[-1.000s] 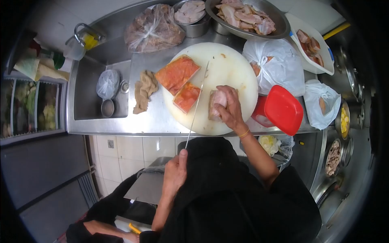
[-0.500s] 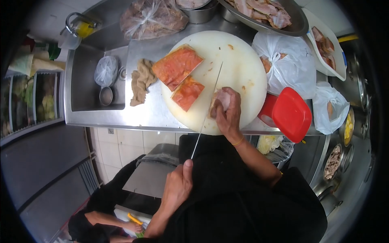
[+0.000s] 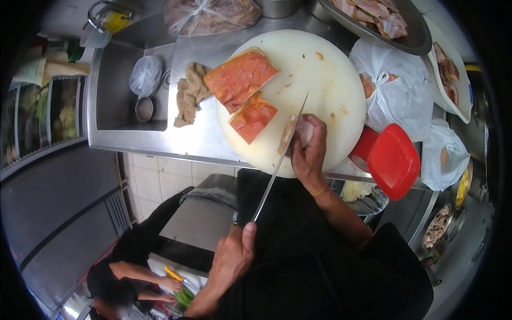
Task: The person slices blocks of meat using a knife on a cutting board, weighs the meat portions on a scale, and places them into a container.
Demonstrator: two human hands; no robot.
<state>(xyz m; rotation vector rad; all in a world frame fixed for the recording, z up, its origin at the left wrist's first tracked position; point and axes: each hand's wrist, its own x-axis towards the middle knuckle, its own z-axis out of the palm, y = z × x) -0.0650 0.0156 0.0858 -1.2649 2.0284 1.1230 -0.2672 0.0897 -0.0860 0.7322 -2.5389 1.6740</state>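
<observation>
My left hand is closed around the handle of a long, thin-bladed knife, which slants up over the round white cutting board. Under the fingers of my right hand is a pale piece of meat, pressed on the board. The blade lies against that meat, and a thin strip of meat shows on the blade's left side. To the left on the board rest a large slab of meat with an orange-red rind and a smaller rind-covered chunk, side by side.
A brown cloth lies between the board and the sink. Bagged meat, a white plastic bag and a metal bowl surround the board. A red plastic container stands lower right. Lower left, a co-worker's hand is near green stalks.
The knife has shifted right, from beside the pale meat to against it, and the strip now shows left of the blade. My view has shifted slightly; the co-worker shows more.
</observation>
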